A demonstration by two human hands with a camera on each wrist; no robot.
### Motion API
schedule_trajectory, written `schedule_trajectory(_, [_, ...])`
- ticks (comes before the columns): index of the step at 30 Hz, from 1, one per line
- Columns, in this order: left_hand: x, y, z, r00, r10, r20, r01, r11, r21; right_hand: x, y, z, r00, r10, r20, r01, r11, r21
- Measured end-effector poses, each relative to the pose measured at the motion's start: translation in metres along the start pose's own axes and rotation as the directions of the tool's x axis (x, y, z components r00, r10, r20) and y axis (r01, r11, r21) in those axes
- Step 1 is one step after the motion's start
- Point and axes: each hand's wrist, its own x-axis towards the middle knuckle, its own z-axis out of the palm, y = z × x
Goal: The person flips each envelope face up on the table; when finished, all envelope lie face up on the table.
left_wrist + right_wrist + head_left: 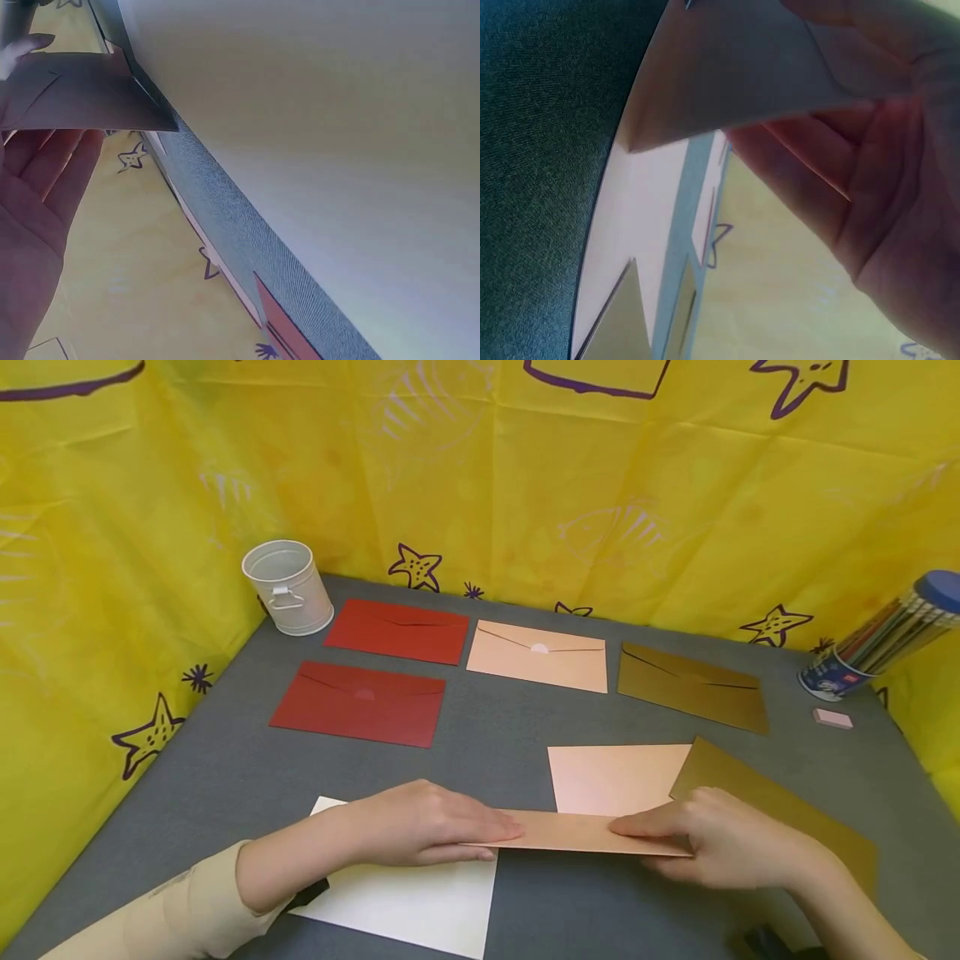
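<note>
Pinching w/ L fingers + R fingers at opp ends of peach envelope; prob light, bendy, easily creased, so grip edges gently imo.

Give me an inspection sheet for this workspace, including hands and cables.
Surface: grey tabletop, partly covered by papers.
Job's things: held peach envelope; white paper; near gold envelope overlapping pale peach paper; far gold envelope; white-stickered peach envelope; upper red envelope; lower red envelope.
Clutter: white bucket, pencil cup, small pink block.
Hands: left hand and right hand both grip the held peach envelope.
Cables: nothing seen.
Surroundings: yellow patterned cloth.
</note>
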Motion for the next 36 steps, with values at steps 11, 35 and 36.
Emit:
schedule_trajectory(11, [-0.008, -0.003, -0.011, 0.996, -0.08, 0.048, 0.086, 0.986, -0.145, -0.003, 0.007, 0.0, 0.999, 0.046, 0.018, -0.049, 0.965, 0.256])
schedule_trajectory(35, [0.001, -0.081, -0.02, 0.459, -0.888, 0.011, 0.769, 0.391, -0.505, 0.05, 0.063, 0.026, 0.63, 0.772, -0.084, -0.649, 0.584, 0.488])
schedule_trajectory(36, [0.003, -0.084, -0.021, 0.452, -0.892, -0.003, 0.786, 0.399, -0.473, 0.052, 0.066, 0.026, 0.622, 0.778, -0.085, -0.658, 0.579, 0.482])
